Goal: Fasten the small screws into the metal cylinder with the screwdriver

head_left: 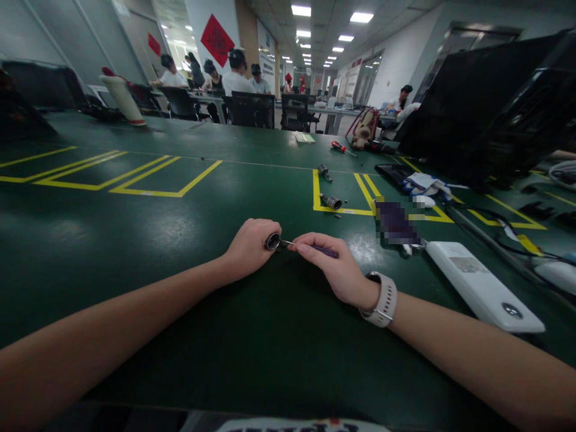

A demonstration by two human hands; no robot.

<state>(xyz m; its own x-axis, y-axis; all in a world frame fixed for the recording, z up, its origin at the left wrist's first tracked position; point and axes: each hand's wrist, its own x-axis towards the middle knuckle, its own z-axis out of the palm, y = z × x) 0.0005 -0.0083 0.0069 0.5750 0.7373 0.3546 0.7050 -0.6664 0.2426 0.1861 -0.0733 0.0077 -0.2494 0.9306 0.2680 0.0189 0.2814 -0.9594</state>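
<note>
My left hand (250, 252) is closed around a round metal connector (272, 241), its open end facing right. In my right hand (336, 267) I pinch a slim screwdriver (324, 251) with a dark handle. The metal shaft points left, its tip at the mouth of the connector; whether it touches a screw inside is too small to tell. Tiny dark pieces lie on the green table (216, 354) just below the connector. Farther off, inside yellow tape lines, rest a second metal connector (333, 203) and a smaller connector part (324, 174).
On the right lie a white power bank (483, 285), a dark blurred-out phone-like object (398, 222), a white-and-blue glove (427, 186) and cables. A red-handled screwdriver (338, 146) lies at the back. A large black monitor (477, 114) stands at right. Several people sit at far desks.
</note>
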